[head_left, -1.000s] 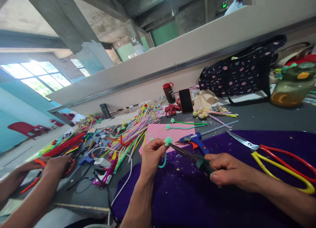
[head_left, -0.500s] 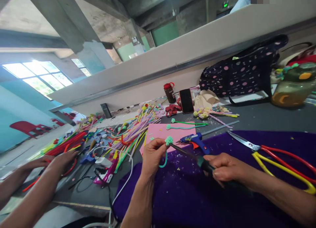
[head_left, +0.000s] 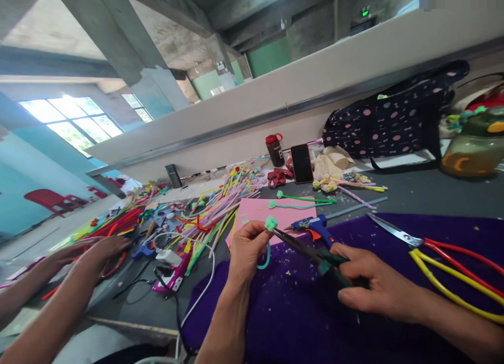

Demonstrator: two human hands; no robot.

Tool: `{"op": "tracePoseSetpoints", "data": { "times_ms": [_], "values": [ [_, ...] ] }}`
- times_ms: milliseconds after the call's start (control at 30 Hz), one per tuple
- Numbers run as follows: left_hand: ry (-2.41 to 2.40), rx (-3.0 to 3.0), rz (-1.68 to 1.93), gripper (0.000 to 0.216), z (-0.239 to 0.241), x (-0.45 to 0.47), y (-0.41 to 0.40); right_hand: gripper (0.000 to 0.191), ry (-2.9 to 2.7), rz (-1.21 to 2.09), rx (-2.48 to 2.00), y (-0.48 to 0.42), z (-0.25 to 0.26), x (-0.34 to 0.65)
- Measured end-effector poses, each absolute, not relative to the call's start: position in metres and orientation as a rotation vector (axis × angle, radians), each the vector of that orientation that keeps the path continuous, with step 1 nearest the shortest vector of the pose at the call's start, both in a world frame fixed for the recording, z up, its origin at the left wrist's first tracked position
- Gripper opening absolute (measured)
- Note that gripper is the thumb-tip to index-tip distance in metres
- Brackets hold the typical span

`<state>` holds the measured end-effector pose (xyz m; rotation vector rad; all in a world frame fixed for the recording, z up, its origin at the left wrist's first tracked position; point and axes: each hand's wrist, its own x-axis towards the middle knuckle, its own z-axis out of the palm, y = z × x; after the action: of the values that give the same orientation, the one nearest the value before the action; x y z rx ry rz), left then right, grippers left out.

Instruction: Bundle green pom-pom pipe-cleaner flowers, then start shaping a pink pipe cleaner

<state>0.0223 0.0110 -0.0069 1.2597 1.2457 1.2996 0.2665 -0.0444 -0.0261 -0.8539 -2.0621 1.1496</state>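
My left hand (head_left: 247, 246) pinches a teal pipe cleaner (head_left: 269, 231) with a small coiled bud at its top; the stem curls down below my fingers. My right hand (head_left: 370, 285) is wrapped round the green handles of dark pliers (head_left: 305, 247), whose jaws touch the bud. Both hands work above a purple cloth (head_left: 299, 311) that covers the near side of the table. A blue glue gun (head_left: 315, 227) lies just beyond the pliers, and red-and-yellow scissors (head_left: 441, 259) lie to the right.
A pink sheet (head_left: 255, 211) and a heap of coloured pipe cleaners (head_left: 205, 211) lie ahead. Another person's hands (head_left: 98, 248) reach in at the left. A phone (head_left: 302, 163), a brown bottle (head_left: 274, 149), a spotted bag (head_left: 397, 117) and a green jar (head_left: 472, 148) stand farther back.
The view shifted slightly; my hands sit a bit right. The other person's hands moved a little right among the red pipe cleaners. My grip on the bud and pliers is unchanged.
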Motion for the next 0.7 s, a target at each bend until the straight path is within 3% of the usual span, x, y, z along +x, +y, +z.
{"op": "tracePoseSetpoints", "data": {
  "times_ms": [700],
  "values": [
    [1.310,1.371,1.297,0.023,-0.0048,0.0257,0.0088,0.036,-1.974,1.301,-0.828,-0.0423,-0.0288,0.2655]
  ]
}}
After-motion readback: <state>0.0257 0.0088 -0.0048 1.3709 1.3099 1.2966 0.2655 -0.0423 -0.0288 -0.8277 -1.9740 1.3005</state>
